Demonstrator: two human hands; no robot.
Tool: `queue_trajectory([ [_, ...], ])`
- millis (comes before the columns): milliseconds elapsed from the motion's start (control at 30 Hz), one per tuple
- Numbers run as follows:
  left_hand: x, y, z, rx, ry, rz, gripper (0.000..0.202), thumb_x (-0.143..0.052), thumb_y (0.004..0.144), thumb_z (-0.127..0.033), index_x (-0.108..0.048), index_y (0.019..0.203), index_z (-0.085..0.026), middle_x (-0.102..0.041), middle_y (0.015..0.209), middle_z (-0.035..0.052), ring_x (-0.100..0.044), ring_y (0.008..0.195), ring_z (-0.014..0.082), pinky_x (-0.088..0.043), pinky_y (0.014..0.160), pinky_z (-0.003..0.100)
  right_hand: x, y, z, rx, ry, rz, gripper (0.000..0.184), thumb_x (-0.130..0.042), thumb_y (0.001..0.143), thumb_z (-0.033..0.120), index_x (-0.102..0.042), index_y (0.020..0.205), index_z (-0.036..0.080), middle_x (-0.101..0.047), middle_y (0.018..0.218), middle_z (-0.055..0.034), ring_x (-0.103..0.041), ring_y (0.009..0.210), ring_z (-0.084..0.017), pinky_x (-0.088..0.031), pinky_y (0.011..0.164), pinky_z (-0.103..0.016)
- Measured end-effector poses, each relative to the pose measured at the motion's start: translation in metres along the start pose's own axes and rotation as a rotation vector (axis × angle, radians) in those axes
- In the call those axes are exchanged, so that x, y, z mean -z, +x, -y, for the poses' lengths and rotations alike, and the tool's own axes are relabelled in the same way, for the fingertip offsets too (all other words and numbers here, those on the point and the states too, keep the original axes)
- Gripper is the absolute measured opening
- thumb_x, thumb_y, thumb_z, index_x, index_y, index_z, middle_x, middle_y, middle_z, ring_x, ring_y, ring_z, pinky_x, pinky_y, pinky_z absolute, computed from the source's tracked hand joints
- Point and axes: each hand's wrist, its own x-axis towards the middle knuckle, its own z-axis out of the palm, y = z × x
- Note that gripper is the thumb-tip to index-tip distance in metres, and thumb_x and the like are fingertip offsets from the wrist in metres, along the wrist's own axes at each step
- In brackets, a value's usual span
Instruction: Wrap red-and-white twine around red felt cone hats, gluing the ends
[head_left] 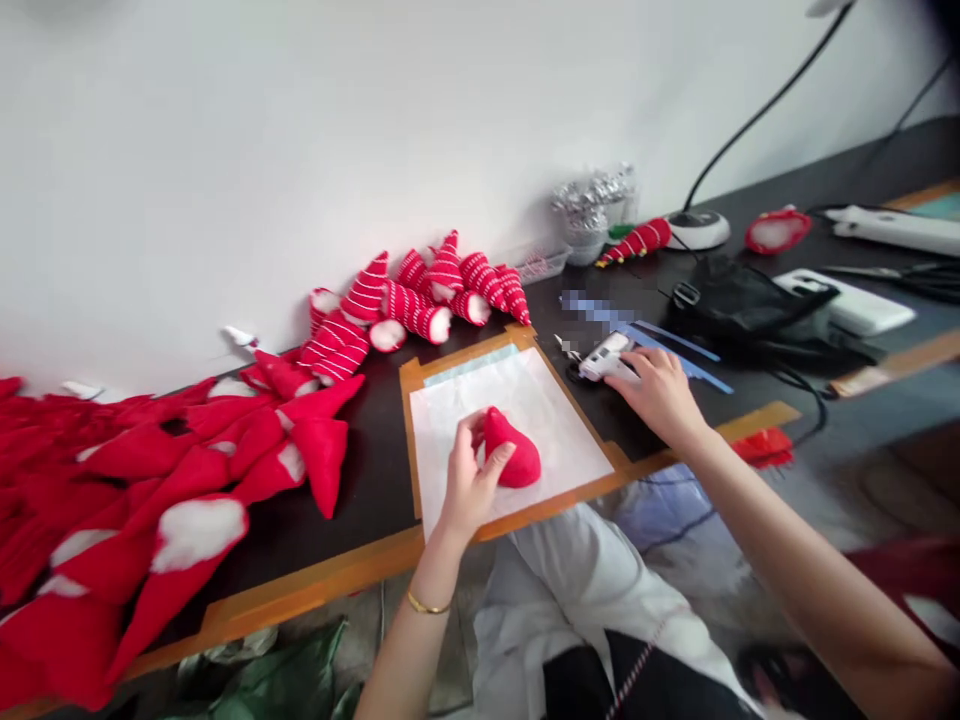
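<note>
My left hand (474, 475) is closed around a plain red stuffed cone (514, 455), its narrow tip pointing up and its rounded end towards the right. The cone is just over a white sheet (442, 425) taped to the dark table. To the right of the sheet, my right hand (664, 390) has its thumb and fingers closed on the handle of a small white glue gun (604, 355). The gun's nozzle points left, away from my hand. Part of its handle is hidden by my fingers.
Plain red stuffed cones (202, 470) are heaped at left. Striped red cones (412, 300) stand and lie by the wall. Blue strips (675, 350), a black bag (731, 310), a white power bank (862, 305) and a lamp base (701, 230) lie at right. Tape (315, 580) covers the table's front edge.
</note>
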Motion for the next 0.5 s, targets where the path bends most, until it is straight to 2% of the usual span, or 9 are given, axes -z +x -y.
queue_trajectory([
  [67,0.002,0.001,0.003,-0.026,0.027,-0.010,0.055,-0.073,0.087,-0.046,-0.052,0.131,-0.021,-0.059,0.137,0.0149,-0.059,0.127,0.0284,-0.045,0.110,0.044,0.017,-0.029,0.011,0.058,0.091,0.061,0.028,-0.051,0.099,0.040,-0.068,0.105,0.019,-0.066,0.117,-0.0170,-0.059,0.113,-0.030,-0.048,0.097,-0.043],
  [100,0.002,0.001,0.004,-0.042,0.035,-0.013,0.056,-0.074,0.086,-0.046,-0.052,0.131,-0.022,-0.058,0.138,0.0144,-0.058,0.128,0.0283,-0.045,0.110,0.043,0.024,-0.047,0.016,0.086,0.131,0.136,0.025,-0.052,0.099,0.039,-0.069,0.098,0.021,-0.069,0.106,-0.0119,-0.064,0.101,-0.025,-0.051,0.091,-0.037],
  [133,0.003,0.001,0.004,-0.054,0.037,-0.009,0.056,-0.075,0.086,-0.045,-0.052,0.132,-0.022,-0.058,0.139,0.0141,-0.058,0.128,0.0279,-0.045,0.110,0.043,0.030,-0.066,0.020,0.146,0.209,0.286,0.023,-0.054,0.099,0.037,-0.070,0.093,0.022,-0.071,0.096,-0.0071,-0.066,0.088,-0.020,-0.053,0.082,-0.031],
  [200,0.004,0.001,0.006,-0.069,0.036,0.004,0.057,-0.075,0.085,-0.044,-0.052,0.132,-0.024,-0.057,0.139,0.0133,-0.058,0.129,0.0273,-0.046,0.110,0.043,0.034,-0.106,0.024,0.303,0.459,0.850,0.018,-0.057,0.098,0.028,-0.073,0.096,0.020,-0.073,0.091,-0.0046,-0.069,0.082,-0.017,-0.053,0.076,-0.027],
  [233,0.005,0.000,0.006,-0.072,0.037,0.011,0.056,-0.075,0.086,-0.044,-0.051,0.133,-0.024,-0.056,0.139,0.0131,-0.057,0.129,0.0272,-0.046,0.110,0.043,0.032,-0.126,0.022,0.325,0.509,1.073,0.017,-0.059,0.096,0.024,-0.075,0.100,0.020,-0.075,0.093,-0.0045,-0.070,0.083,-0.017,-0.052,0.077,-0.027],
  [267,0.007,-0.002,0.006,-0.078,0.043,0.014,0.056,-0.075,0.086,-0.043,-0.051,0.133,-0.024,-0.056,0.139,0.0130,-0.056,0.131,0.0274,-0.046,0.110,0.043,0.028,-0.145,0.020,0.318,0.501,1.211,0.016,-0.063,0.091,0.022,-0.077,0.098,0.021,-0.075,0.093,-0.0046,-0.070,0.081,-0.018,-0.052,0.077,-0.028],
  [367,0.013,-0.012,0.002,-0.104,0.085,-0.029,0.056,-0.072,0.088,-0.043,-0.049,0.136,-0.025,-0.051,0.146,0.0139,-0.050,0.138,0.0291,-0.045,0.112,0.045,0.013,-0.186,0.010,0.309,0.446,1.302,0.017,-0.074,0.076,0.014,-0.080,0.090,0.021,-0.077,0.093,-0.0067,-0.072,0.083,-0.023,-0.054,0.074,-0.030],
  [433,0.015,-0.029,-0.006,-0.142,0.132,-0.174,0.051,-0.067,0.092,-0.043,-0.049,0.136,-0.025,-0.047,0.149,0.0141,-0.048,0.139,0.0293,-0.045,0.111,0.045,0.009,-0.195,0.008,0.306,0.416,1.273,0.017,-0.069,0.078,0.011,-0.078,0.086,0.022,-0.077,0.097,-0.0092,-0.072,0.090,-0.026,-0.054,0.079,-0.033],
  [500,0.012,-0.054,-0.017,-0.174,0.175,-0.386,0.038,-0.059,0.097,-0.043,-0.053,0.130,-0.025,-0.050,0.142,0.0131,-0.053,0.132,0.0282,-0.048,0.107,0.043,0.012,-0.189,0.015,0.303,0.394,1.223,0.018,-0.060,0.087,0.015,-0.076,0.092,0.022,-0.077,0.096,-0.0101,-0.071,0.089,-0.025,-0.054,0.080,-0.034],
])
